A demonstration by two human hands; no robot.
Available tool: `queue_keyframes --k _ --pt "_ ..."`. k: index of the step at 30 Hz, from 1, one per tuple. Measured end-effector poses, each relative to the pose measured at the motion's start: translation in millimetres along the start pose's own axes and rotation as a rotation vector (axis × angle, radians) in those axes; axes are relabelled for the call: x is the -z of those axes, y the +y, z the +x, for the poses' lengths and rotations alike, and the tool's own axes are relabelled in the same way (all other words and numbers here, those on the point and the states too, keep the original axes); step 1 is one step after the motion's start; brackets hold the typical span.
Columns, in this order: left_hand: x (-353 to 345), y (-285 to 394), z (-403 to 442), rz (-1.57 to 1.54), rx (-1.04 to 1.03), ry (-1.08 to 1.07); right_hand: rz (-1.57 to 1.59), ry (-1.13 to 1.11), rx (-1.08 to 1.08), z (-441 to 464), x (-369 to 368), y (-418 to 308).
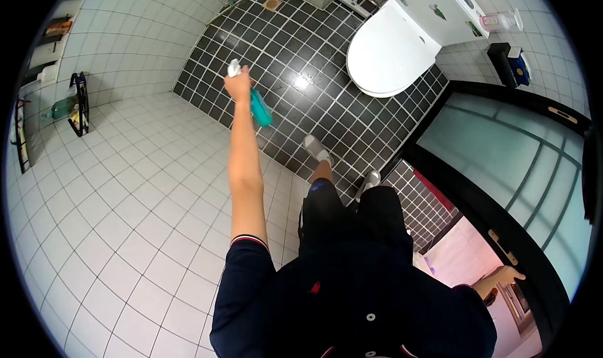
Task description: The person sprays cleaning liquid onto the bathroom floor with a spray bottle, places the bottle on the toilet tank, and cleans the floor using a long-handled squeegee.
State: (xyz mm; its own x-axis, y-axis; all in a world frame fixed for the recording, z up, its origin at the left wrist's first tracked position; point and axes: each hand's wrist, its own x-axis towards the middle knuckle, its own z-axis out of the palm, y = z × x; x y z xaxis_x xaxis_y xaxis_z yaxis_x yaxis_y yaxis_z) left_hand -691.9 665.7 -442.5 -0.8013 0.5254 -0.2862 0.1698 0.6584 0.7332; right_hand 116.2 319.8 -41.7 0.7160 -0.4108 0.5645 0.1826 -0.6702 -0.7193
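Hands busy: left hand (237, 86) grips a teal, white-topped spray bottle (260, 109) at eleven o'clock; right hand (504, 276) (four o'clock) clasps a black-framed frosted-glass door (505, 160).

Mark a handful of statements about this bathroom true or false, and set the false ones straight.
1. The left hand holds a teal spray bottle. True.
2. The toilet lid is raised. False: it is down.
3. The right hand is at the edge of the dark-framed door. True.
4. The floor around the toilet is tiled in white. False: its tiles are dark with pale lines between them.
5. Both feet are bare. False: both have light grey footwear on.
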Motion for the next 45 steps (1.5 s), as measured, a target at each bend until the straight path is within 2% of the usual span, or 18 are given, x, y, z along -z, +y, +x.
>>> queue_keyframes --k 9,13,14,15,16,20,22,29,31,33,36,37,38,39,41,42,44,45 --pt "91.4 -67.8 25.3 -0.562 0.214 0.406 -0.003 0.018 0.042 4.3 -2.8 1.8" --pt "120.7 -119.2 41.0 -0.511 0.165 0.302 -0.04 0.003 -0.015 23.0 0.8 8.3" --pt "130.9 -129.4 42.8 -0.48 0.167 0.269 -0.219 -0.036 -0.027 29.6 6.6 9.1" --pt "138.6 -129.4 37.8 -0.384 -0.002 0.191 -0.397 -0.095 -0.035 13.4 12.2 -5.7" --pt "147.5 -130.8 32.9 -0.27 -0.165 0.137 -0.473 -0.175 0.14 -13.3 33.9 -21.9" --pt "158.8 -96.8 13.6 -0.318 -0.068 0.199 -0.411 -0.137 0.576 -28.9 48.3 0.9" --pt "154.1 -92.1 16.8 -0.252 0.092 0.094 -0.434 -0.155 0.639 -25.7 40.3 21.4" --pt "119.7 -65.4 5.7 -0.091 0.066 -0.059 -0.921 -0.464 0.73 -32.2 -25.6 111.6" --pt "119.8 -74.3 14.8 -0.329 0.049 0.014 -1.068 -0.614 0.842 -63.0 -51.6 150.7" --pt "131.9 -79.8 22.8 -0.337 0.113 0.119 -1.144 -0.822 1.004 -133.0 -70.7 179.5" --pt "154.1 -74.3 18.1 -0.245 0.162 0.142 -0.779 -1.423 1.394 -325.2 -85.0 212.7" --pt "161.2 -70.8 13.5 -0.192 0.178 0.125 -0.26 -1.781 0.958 -425.5 -54.1 189.7" --pt "163.8 -71.3 12.2 -0.162 0.175 0.14 -0.256 -2.139 0.846 -517.4 -24.0 149.0" --pt "164.9 -69.6 11.9 -0.171 0.179 0.15 -0.009 -2.3 0.739 -593.3 -0.1 157.1" --pt "165.9 -71.9 10.7 -0.221 0.239 0.197 0.316 -2.65 0.875 -709.8 75.8 81.0" --pt "162.7 -82.8 17.3 -0.222 0.227 0.198 0.321 -2.68 0.97 -759.2 105.5 54.8" --pt "161.8 -74.8 16.2 -0.29 0.259 0.229 0.386 -2.903 0.624 -828.5 177.2 -4.0" --pt "160.8 -70.2 11.9 -0.348 0.297 0.249 0.419 -2.942 0.683 -858.1 200.6 -17.0"
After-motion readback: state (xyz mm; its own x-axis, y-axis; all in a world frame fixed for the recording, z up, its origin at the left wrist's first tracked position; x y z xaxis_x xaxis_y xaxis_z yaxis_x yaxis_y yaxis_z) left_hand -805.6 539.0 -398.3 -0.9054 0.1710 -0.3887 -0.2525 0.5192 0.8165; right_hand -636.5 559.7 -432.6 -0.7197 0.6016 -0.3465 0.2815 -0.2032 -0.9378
